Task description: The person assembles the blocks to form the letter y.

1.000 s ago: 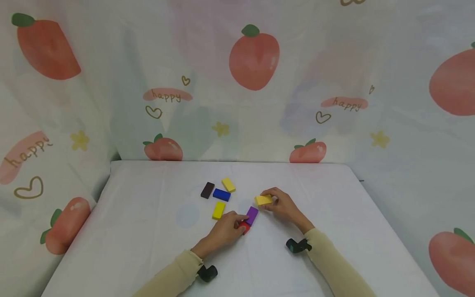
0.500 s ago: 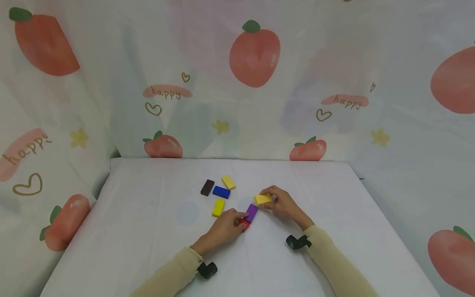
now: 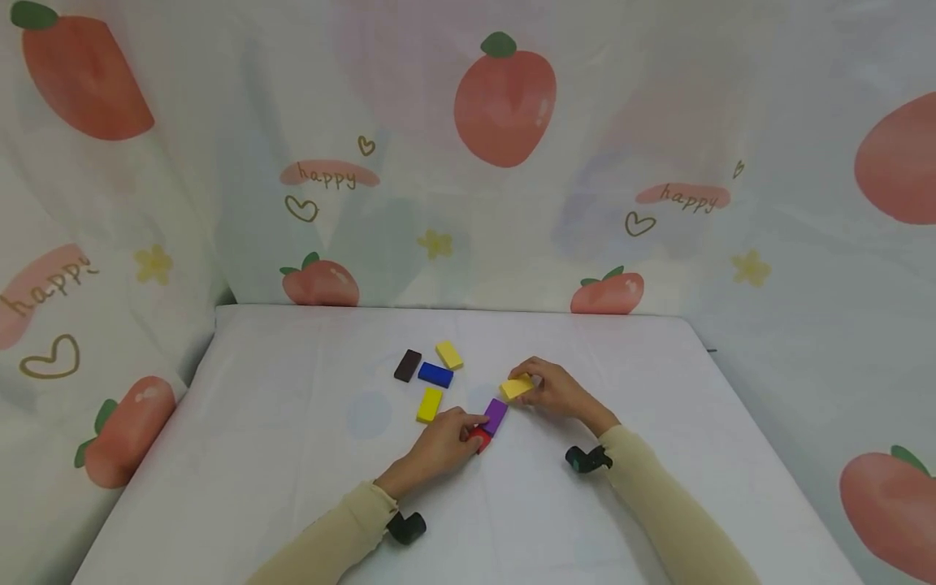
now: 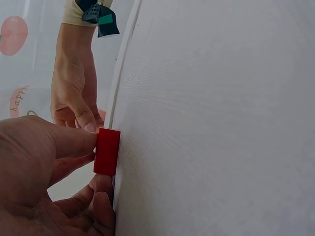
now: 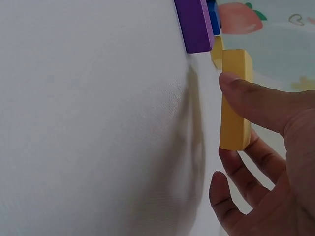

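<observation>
My left hand holds a red block low on the table, partly covered by the fingers. In the left wrist view the thumb lies against this red block. A purple block adjoins its far end, with my left index fingertip at its near left edge. Beyond it, my right hand pinches a pale yellow block between thumb and fingers. The right wrist view shows this yellow block held beside the purple block, with a gap between them.
Left of the hands lie a brighter yellow block, a blue block, a dark brown block and another pale yellow block. A white cloth covers the table; a fruit-printed curtain stands behind.
The head view has tipped slightly, so the scene sits higher in frame. The pale yellow block in my right hand has turned a little. My left hand stays at the red block.
</observation>
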